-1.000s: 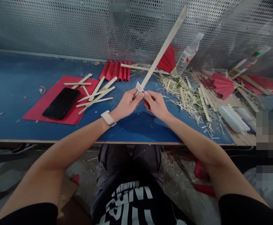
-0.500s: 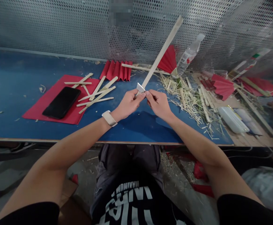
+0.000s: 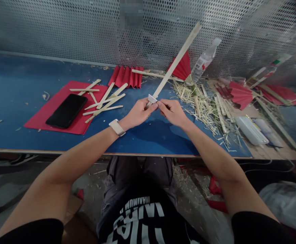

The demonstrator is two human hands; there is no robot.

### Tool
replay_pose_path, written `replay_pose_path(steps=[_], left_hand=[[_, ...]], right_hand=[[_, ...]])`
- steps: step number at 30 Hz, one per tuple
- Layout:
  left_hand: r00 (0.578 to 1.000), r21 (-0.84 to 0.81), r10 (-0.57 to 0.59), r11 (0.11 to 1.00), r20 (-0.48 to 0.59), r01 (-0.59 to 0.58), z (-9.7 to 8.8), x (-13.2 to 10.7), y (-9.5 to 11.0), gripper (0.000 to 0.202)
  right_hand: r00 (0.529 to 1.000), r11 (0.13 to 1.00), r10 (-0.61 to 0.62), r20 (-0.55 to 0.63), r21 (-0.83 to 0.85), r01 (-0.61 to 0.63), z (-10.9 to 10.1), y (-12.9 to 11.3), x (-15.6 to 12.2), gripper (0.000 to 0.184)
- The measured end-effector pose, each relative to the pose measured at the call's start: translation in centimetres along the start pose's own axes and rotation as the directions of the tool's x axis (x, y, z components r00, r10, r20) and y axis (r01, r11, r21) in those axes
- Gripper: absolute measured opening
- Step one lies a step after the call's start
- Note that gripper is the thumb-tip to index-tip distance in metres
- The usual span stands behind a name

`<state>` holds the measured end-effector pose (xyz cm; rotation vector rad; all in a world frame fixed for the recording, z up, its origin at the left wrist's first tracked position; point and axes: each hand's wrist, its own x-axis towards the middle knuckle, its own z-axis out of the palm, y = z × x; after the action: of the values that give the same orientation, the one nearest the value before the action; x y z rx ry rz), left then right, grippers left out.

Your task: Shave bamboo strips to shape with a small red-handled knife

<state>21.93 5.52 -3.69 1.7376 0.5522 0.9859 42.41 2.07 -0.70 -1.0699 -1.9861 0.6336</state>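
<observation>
My left hand (image 3: 138,113) pinches the near end of a long pale bamboo strip (image 3: 176,61) that slants up and away to the right, over the blue tabletop (image 3: 20,88). My right hand (image 3: 172,111) is closed right beside it, its fingertips at a small flat blade (image 3: 152,98) set against the strip's near end. A white watch (image 3: 117,127) is on my left wrist. The handle under my right fingers is hidden.
A black phone (image 3: 66,110) lies on a red paper sheet (image 3: 48,112) at left, with several short bamboo strips (image 3: 104,103) beside it. Pleated red paper (image 3: 126,76) lies behind. Bamboo shavings (image 3: 203,105), a plastic bottle (image 3: 203,61), red fans (image 3: 239,93) and white cases (image 3: 251,129) crowd the right.
The far end of the strip has dropped a little and swung slightly. My right hand has shifted a bit up toward the blade; the red thing seen under it before is now hidden.
</observation>
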Motion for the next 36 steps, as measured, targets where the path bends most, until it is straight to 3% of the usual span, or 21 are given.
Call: replay_pose_path(steps=[6, 16, 26, 36], left_hand=[[0.997, 0.139, 0.078, 0.987, 0.025, -0.081, -0.2, -0.1, 0.1, 0.057], [0.990, 0.183, 0.129, 0.974, 0.050, -0.136, -0.6, -0.1, 0.1, 0.054], [0.985, 0.102, 0.148, 0.985, -0.086, -0.139, 0.4, 0.0, 0.3, 0.056], [0.990, 0.007, 0.095, 0.995, -0.102, -0.095, 0.8, -0.2, 0.7, 0.056]], right_hand=[[0.991, 0.999, -0.016, 0.130, 0.051, 0.010, -1.2, -0.1, 0.1, 0.070], [0.967, 0.927, 0.075, 0.244, 0.340, -0.157, -1.2, -0.1, -0.2, 0.061], [0.989, 0.897, 0.134, 0.066, 0.416, -0.150, 1.0, -0.6, -0.2, 0.067], [0.983, 0.897, 0.173, -0.062, 0.422, -0.131, 2.7, -0.7, -0.5, 0.068]])
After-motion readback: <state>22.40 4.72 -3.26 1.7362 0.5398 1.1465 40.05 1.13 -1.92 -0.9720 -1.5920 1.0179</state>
